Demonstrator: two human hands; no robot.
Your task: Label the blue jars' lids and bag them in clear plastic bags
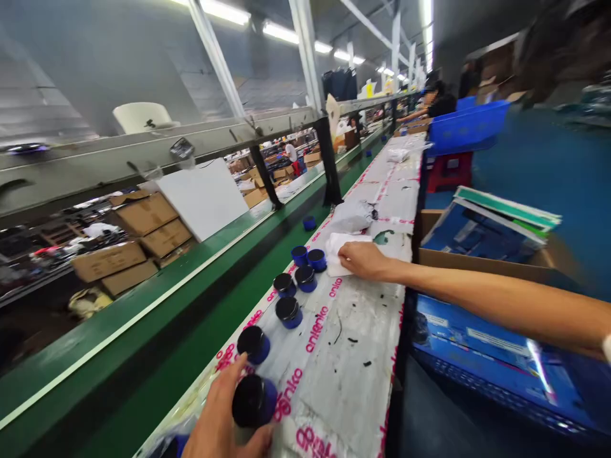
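Note:
My left hand is at the bottom, thumb and index finger spread around the near side of a short blue cylinder with a black top. Its index fingertip is close to a second black-topped cylinder; whether it touches is unclear. Several similar blue pieces stand in a loose row leading away along the bench's left side. Beyond them my right hand is closed, pressing a folded white cloth or wipe against the bench.
The bench is covered with pink-printed wrap and dark scraps. A crumpled plastic bag lies past the cloth. On the left runs a green conveyor carrying a blue piece. Boxes and a blue bin stand right; a person sits farther off.

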